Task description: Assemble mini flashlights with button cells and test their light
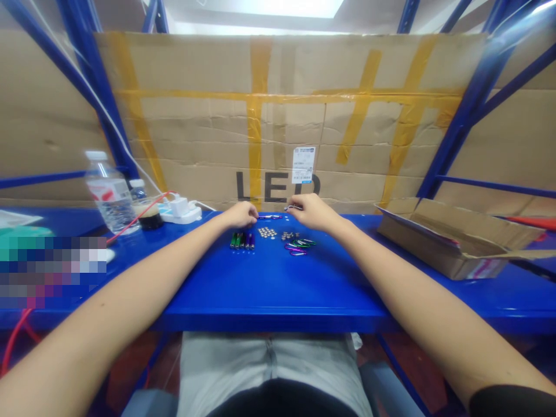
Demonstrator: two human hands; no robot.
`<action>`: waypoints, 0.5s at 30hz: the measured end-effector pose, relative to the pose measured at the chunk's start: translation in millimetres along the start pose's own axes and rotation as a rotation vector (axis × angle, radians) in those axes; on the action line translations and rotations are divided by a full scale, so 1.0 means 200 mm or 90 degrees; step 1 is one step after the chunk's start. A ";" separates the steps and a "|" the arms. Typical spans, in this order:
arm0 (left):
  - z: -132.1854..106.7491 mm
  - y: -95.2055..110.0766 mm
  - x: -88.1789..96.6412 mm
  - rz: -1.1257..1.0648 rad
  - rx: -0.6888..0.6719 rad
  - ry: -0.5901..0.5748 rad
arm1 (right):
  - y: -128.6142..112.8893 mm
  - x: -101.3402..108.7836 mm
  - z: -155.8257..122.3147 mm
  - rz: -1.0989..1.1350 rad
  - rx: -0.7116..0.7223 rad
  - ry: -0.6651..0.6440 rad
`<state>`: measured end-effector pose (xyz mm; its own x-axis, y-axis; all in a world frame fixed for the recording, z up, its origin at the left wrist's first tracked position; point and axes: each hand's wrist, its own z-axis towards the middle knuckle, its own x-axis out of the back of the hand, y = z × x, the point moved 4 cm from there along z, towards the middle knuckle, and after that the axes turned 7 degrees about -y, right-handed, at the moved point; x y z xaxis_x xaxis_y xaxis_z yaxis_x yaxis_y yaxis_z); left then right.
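My left hand (242, 215) is at the back of the blue table, fingers pinched together by the left end of a slim shiny purple piece (270, 217). What lies inside that pinch is hidden. Held a little above the table, my right hand (310, 211) is closed on a small silver metal piece (294, 207), too small to make out fully. Short green and purple metal tubes (242, 240) stand in a row in front of my left hand. Several small round metal parts (266, 232) lie between the hands. Green and purple carabiners (299, 248) are piled below my right hand.
An open cardboard box (443, 243) sits on the right. On the left are a water bottle (110, 194), a small bottle of dark liquid (147, 211) and a white power strip (180, 209) with cables. A large cardboard sheet (208, 133) walls off the back of the table (269, 289).
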<state>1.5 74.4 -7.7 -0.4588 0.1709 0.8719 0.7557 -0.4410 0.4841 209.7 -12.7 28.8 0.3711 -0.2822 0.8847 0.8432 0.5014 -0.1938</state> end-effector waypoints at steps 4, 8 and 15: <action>-0.04 -0.06 0.08 0.033 0.086 0.017 | 0.00 -0.02 0.01 -0.011 0.010 -0.034; -0.12 -0.14 0.14 0.075 0.273 -0.052 | 0.00 -0.03 0.01 -0.002 0.023 -0.038; -0.19 -0.10 0.09 0.030 0.337 -0.160 | -0.01 -0.03 0.00 0.001 0.026 -0.054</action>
<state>-39.2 53.0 -3.5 -0.3433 0.3937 0.8527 0.9327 0.0357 0.3589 205.5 -11.0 23.5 0.3368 -0.2123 0.9173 0.8253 0.5356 -0.1790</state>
